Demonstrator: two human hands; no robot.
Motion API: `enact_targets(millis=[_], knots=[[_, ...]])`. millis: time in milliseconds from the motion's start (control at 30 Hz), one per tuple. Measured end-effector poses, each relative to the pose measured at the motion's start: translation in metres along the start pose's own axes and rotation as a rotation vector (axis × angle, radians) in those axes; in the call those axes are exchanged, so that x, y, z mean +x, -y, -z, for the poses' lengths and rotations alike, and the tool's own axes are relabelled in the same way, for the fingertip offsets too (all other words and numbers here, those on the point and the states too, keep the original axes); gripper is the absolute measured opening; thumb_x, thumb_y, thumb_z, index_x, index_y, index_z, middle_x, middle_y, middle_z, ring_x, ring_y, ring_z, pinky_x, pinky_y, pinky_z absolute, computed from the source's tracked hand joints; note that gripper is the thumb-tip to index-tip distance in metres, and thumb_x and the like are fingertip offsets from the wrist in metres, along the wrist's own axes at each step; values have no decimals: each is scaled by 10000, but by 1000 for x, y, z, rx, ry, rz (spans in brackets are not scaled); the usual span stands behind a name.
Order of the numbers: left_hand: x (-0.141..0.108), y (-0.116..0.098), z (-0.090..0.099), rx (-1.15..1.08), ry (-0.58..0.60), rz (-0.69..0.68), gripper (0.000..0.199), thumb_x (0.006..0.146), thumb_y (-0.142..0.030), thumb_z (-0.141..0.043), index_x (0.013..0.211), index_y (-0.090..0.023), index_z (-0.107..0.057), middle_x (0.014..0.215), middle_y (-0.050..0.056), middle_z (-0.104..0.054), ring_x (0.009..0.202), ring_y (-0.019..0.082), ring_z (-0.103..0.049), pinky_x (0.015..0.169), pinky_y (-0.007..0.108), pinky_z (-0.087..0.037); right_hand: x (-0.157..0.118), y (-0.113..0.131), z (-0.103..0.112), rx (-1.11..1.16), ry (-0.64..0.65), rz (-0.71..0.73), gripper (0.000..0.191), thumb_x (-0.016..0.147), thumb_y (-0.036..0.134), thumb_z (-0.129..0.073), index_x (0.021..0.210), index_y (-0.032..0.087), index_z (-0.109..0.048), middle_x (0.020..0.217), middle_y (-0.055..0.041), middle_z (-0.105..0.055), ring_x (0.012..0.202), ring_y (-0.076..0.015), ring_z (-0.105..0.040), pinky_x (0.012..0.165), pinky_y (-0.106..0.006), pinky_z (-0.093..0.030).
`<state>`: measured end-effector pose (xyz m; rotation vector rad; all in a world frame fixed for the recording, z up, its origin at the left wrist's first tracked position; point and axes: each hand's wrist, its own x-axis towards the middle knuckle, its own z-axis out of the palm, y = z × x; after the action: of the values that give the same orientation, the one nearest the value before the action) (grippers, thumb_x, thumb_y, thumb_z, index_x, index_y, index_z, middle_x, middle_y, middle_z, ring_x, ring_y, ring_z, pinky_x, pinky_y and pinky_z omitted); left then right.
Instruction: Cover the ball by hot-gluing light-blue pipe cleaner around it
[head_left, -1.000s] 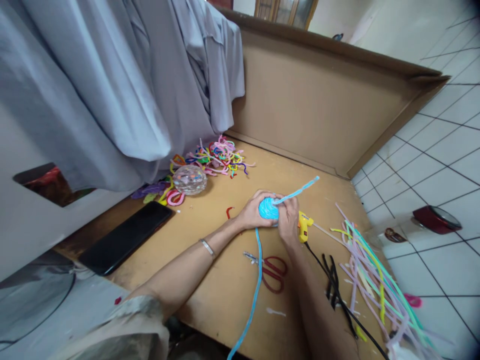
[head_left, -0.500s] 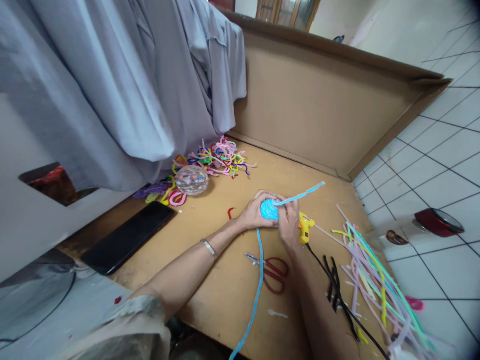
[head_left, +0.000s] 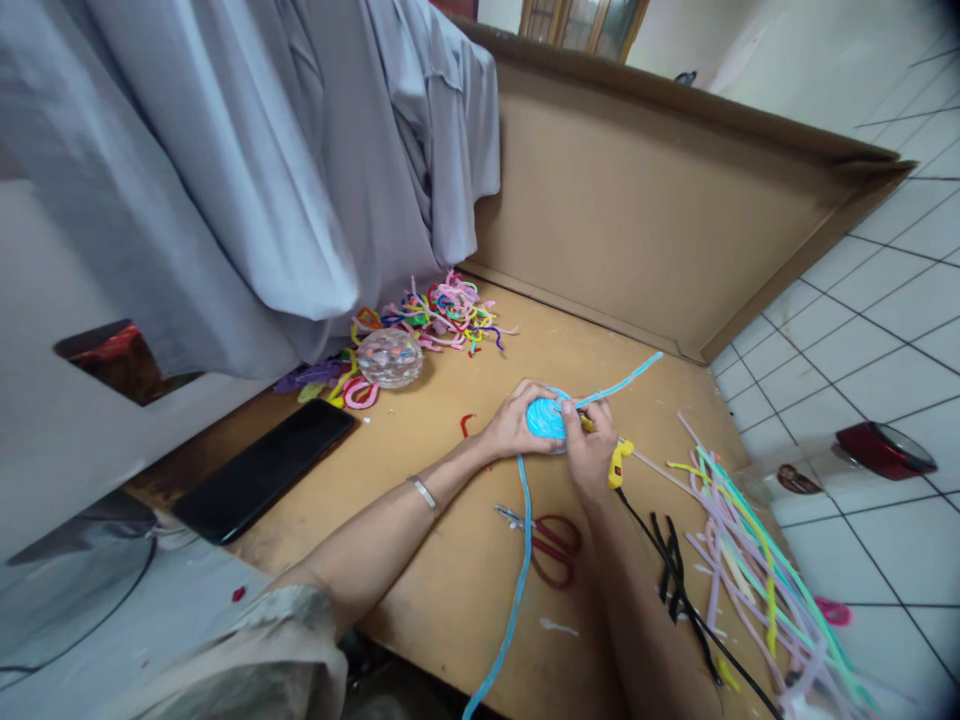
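A round coil of bright blue pipe cleaner (head_left: pixel 545 419) is held up above the table between both hands. My left hand (head_left: pixel 510 424) wraps its fingers around the coil's left side. At the right edge, my right hand (head_left: pixel 592 450) has its thumb and fingers closed on the coil, close to where a loose blue strand leaves it. That strand sticks out to the upper right, while another long blue length hangs from below the coil toward the table's front edge. A yellow glue gun (head_left: pixel 619 463) lies just beyond my right hand, partly hidden by it.
Red-handled scissors (head_left: pixel 553 550) lie beneath the hanging strand. Loose pipe cleaners (head_left: pixel 739 540) spread along the right, beside a black cord. At the back left are a clear ball (head_left: pixel 390 358), tangled pipe-cleaner pieces (head_left: pixel 450 310) and a black phone (head_left: pixel 266 470). A cardboard panel (head_left: pixel 600 200) borders the far side.
My right hand has shifted its grip, with the thumb now at the coil's right edge. More of the coil's face shows. The whole view has moved slightly.
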<state>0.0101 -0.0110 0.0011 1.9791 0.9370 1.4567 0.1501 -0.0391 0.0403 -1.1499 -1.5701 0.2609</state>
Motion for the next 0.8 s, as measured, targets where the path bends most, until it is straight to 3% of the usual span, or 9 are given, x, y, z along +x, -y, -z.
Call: enact_targets(millis=[367,633,800], knots=[[0,4,-2,-2,-25,-4,649,506,-338,-835,1073,-206,-547,1120,86,-570,1074,257,-567,949,424,-460,-1,-3,-1,-61,29,22,271,861,408,-542,670,217,-521,775,-11,-533,783,-179,-495,739,-333,-402],[0,0,-1,-12,-12,4,639,511,-310,-833,1076,-208,-552,1131,85,-568,1090,259,-563,960,419,-460,-2,-3,-3,-30,24,7,275,840,425,-573,667,212,-574,776,-24,-567,804,-191,-520,762,-353,-423],[1,-1,-1,-32,-10,16,618,510,-278,-829,1061,-202,-557,1119,83,-568,1096,260,-561,965,410,-462,-2,0,-3,-15,76,60,228,869,387,-541,787,212,-663,844,-36,-600,863,-198,-543,797,-372,-426]])
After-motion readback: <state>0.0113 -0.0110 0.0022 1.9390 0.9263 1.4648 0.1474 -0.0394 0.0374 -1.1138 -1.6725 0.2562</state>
